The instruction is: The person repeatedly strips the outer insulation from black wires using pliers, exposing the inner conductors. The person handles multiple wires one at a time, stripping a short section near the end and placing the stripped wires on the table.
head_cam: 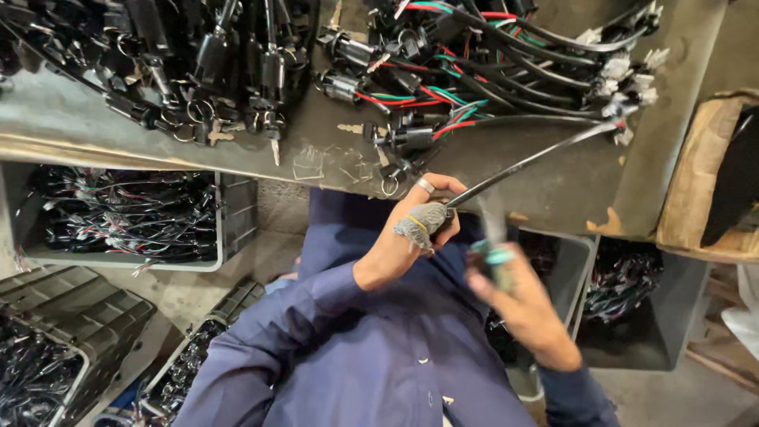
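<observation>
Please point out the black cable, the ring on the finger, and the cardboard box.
black cable [530, 162], head view, middle of its sleeve.
ring [425, 185], head view, its band.
cardboard box [696, 178], head view, left wall.

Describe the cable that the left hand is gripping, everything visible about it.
The cable is a thin black sheathed lead, glossy like plastic. It runs taut from the left hand up and right across the grey worktable to a white connector with short red wires. The hand, a ring and cloth wrap on its fingers, closes round the near end, hiding it. The blurred right hand stays apart.
</observation>
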